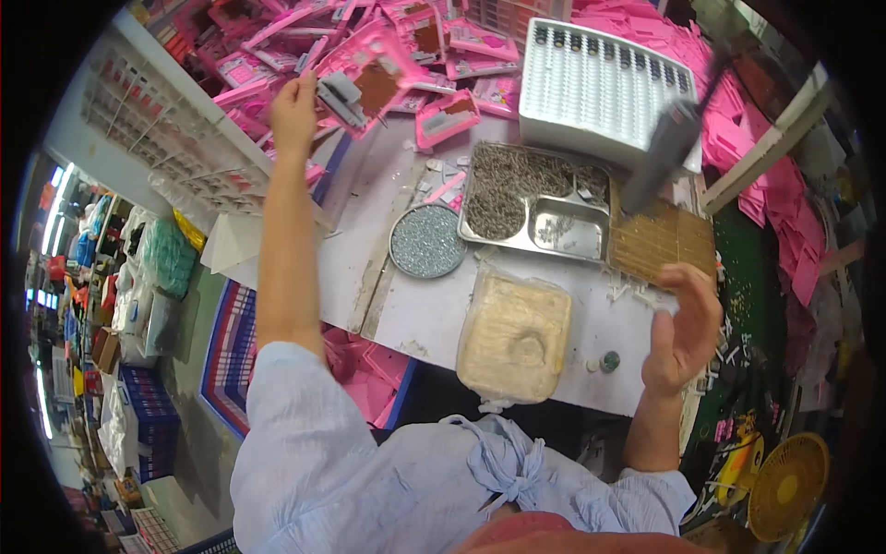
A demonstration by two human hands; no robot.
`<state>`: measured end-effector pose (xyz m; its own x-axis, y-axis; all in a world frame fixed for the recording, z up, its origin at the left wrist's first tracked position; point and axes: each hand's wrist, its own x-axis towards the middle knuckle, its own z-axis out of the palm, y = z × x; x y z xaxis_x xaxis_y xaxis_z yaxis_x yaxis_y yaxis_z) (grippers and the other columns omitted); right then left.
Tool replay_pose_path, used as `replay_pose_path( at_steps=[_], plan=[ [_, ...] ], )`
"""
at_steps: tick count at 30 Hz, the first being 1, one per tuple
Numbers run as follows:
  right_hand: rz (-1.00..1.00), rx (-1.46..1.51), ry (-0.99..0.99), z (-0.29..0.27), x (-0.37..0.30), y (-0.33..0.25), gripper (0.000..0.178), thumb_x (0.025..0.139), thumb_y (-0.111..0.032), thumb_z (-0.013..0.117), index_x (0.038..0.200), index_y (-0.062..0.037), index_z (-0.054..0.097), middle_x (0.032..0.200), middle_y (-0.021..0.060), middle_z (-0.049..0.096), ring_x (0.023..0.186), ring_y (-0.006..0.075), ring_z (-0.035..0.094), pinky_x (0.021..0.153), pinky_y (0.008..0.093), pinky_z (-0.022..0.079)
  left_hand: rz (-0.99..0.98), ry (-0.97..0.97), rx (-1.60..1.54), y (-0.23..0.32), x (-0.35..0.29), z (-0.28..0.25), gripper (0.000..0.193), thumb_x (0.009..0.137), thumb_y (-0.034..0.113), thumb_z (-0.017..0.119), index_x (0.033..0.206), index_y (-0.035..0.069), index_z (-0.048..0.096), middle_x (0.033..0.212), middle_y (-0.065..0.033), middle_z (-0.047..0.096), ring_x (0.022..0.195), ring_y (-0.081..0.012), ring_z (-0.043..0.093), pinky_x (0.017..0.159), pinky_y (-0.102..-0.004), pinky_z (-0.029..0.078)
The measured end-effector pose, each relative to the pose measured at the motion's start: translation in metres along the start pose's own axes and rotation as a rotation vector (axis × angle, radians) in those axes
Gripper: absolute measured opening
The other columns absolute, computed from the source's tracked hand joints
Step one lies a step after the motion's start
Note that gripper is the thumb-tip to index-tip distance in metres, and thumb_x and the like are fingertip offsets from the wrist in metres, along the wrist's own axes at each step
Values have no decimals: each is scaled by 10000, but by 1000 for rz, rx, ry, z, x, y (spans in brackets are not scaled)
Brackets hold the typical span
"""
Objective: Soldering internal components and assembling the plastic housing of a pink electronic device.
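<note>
My left hand reaches out to the far left, its fingers closed on the edge of a pink plastic casing with grey and brown parts inside. A heap of similar pink casings lies around and behind it. My right hand is raised over the right edge of the table, thumb and fingers apart, with nothing visible in it. Above that hand hangs a dark electric screwdriver, somewhat blurred. Below it is a brown ridged board.
A steel compartment tray of small screws stands mid-table beside a round dish of silvery bits. Nearer me lies a plastic-wrapped yellowish block. A white perforated box stands behind, and a blue crate is at lower left.
</note>
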<state>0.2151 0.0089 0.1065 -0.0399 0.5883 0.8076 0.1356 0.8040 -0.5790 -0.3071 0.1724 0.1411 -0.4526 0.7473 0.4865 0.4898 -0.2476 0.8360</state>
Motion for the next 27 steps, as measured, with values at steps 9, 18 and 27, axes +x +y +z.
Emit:
replay_pose_path(
  at_steps=[9, 18, 27],
  plan=[
    [1229, 1293, -581, 62, -29, 57, 716, 1089, -559, 333, 1443, 40, 501, 1365, 178, 619, 1239, 231, 609, 1097, 399, 454, 75, -1268, -230, 101, -157, 99, 388, 1049, 369, 593, 1125, 10, 718, 937, 20, 677, 794, -58, 573, 700, -244, 470],
    [1038, 612, -319, 39, -84, 37, 361, 1041, -150, 607, 1362, 5, 551, 1103, 107, 724, 985, 96, 668, 825, 264, 557, 113, -1083, -58, 76, -216, 153, 326, 981, 284, 690, 1168, 19, 657, 940, -22, 662, 792, -98, 581, 670, -270, 482],
    [311, -689, -427, 44, -114, 33, 368, 844, -126, 743, 1197, -54, 667, 882, 105, 628, 825, 312, 571, 700, 406, 495, 531, -1081, 121, 78, -352, 66, 486, 724, 237, 838, 1144, 63, 667, 1242, -117, 623, 1176, -339, 574, 991, -457, 471]
  ],
)
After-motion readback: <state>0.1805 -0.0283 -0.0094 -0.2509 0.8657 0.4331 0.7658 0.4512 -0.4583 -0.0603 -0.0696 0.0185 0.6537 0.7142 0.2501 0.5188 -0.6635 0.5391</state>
